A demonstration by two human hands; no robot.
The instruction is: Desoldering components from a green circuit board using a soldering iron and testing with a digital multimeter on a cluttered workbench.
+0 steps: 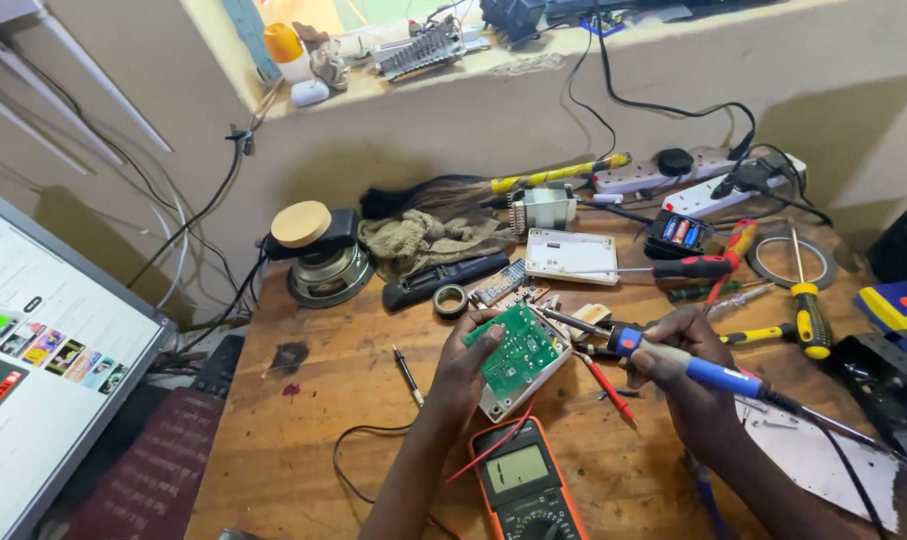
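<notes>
My left hand [466, 368] grips a green circuit board [517, 350] that sits tilted in a white casing, holding it by its left edge above the wooden table [304, 440]. In my right hand [689, 362] is a blue-handled soldering iron [674, 358], its metal tip pointing left and touching or nearly touching the board's right edge. A red probe [606, 385] lies just below the tip, between the two hands. An orange multimeter [522, 480] rests on the table under the board, its red lead running up toward the board.
Screwdrivers [809, 318], a white plastic cover [572, 256], a speaker [329, 270], a rag [424, 240], a tape roll [451, 300] and power strips [699, 180] crowd the table's far side. A monitor [44, 350] stands at left. A black probe [408, 375] lies left of my hand.
</notes>
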